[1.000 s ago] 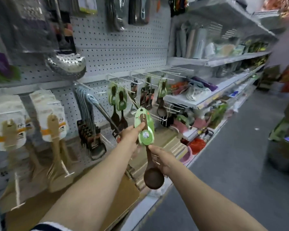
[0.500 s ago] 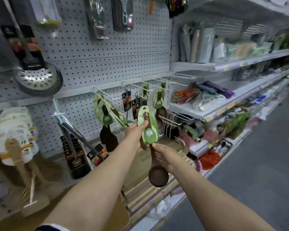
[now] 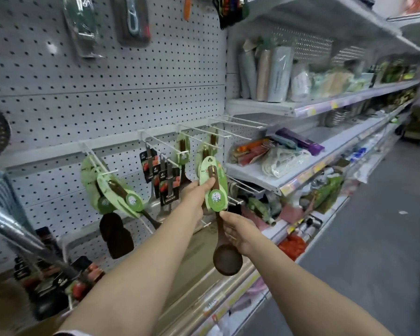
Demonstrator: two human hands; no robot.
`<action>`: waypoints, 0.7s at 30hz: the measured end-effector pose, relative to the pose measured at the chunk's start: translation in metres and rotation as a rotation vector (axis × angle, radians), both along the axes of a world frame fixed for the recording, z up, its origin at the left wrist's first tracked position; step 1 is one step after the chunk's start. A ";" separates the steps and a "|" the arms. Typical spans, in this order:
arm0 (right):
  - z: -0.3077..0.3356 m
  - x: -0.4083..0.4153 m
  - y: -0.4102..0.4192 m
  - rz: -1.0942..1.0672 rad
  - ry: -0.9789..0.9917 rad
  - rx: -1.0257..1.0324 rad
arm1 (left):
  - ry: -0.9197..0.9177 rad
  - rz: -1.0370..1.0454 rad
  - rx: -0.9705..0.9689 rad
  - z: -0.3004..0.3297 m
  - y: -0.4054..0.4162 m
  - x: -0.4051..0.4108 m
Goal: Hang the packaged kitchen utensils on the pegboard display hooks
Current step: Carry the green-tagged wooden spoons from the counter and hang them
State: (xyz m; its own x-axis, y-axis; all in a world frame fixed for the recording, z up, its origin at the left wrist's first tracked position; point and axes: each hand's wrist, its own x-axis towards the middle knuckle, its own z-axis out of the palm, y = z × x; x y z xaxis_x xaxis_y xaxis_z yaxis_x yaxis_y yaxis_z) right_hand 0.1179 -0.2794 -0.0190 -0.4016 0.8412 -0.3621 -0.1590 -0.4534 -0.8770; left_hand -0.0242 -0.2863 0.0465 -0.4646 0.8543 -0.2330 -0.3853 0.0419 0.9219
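A dark wooden spoon on a green card (image 3: 216, 190) is held upright in front of the grey pegboard (image 3: 107, 93). My left hand (image 3: 195, 195) pinches the card's left edge, thumb across its front. My right hand (image 3: 238, 230) grips the spoon's handle just below the card, and the bowl (image 3: 227, 260) hangs under it. The card's hang hole sits just below a white hook (image 3: 216, 139) that carries another green-carded spoon. To the left, more green-carded spatulas (image 3: 117, 190) hang tilted on a hook (image 3: 95, 157).
Black-and-red carded utensils (image 3: 165, 180) hang between the green ones. Several bare white hooks (image 3: 240, 121) jut out at upper right. Metal shelves (image 3: 301, 107) full of goods run along the right, beside a grey aisle floor (image 3: 374, 238). Steel ladles (image 3: 15, 229) hang at left.
The view has swung right and moved closer to the pegboard. Both hands have carried the carded spoon up and to the right, toward the hooks with the green cards.
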 end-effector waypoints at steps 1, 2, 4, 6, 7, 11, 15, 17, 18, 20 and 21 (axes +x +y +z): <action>0.001 0.002 0.009 0.002 0.001 0.002 | -0.006 0.005 0.008 0.002 0.010 0.003; 0.002 0.004 0.019 0.007 0.002 0.004 | -0.022 0.022 0.018 0.003 0.020 0.006; 0.002 0.011 0.040 0.032 0.009 0.006 | -0.048 0.072 0.045 0.002 0.038 0.013; 0.002 0.020 0.059 0.058 0.013 0.010 | -0.055 0.099 0.050 -0.004 0.058 0.019; 0.002 0.025 0.068 0.068 0.013 0.011 | -0.054 0.108 0.048 -0.005 0.064 0.024; 0.008 0.038 0.099 0.121 -0.005 0.024 | -0.071 0.143 0.052 -0.001 0.081 0.037; 0.010 0.039 0.117 0.195 0.001 0.028 | -0.067 0.217 0.053 0.003 0.092 0.042; 0.009 0.041 0.123 0.230 0.008 0.030 | -0.058 0.252 0.043 0.001 0.096 0.047; 0.008 0.042 0.127 0.246 0.018 0.027 | -0.056 0.277 0.040 -0.001 0.098 0.048; 0.009 0.046 0.133 0.272 0.035 0.016 | -0.070 0.307 0.034 -0.003 0.100 0.050; 0.010 0.048 0.135 0.283 0.033 0.014 | -0.075 0.320 0.036 -0.004 0.100 0.052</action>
State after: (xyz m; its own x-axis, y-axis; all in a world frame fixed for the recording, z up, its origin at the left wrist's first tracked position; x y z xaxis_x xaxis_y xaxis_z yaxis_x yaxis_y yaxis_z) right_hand 0.1657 -0.1439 -0.0091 -0.6324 0.6987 -0.3344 -0.0560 -0.4719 -0.8799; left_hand 0.0280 -0.1859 0.0428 -0.6937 0.6758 -0.2493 -0.4406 -0.1243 0.8891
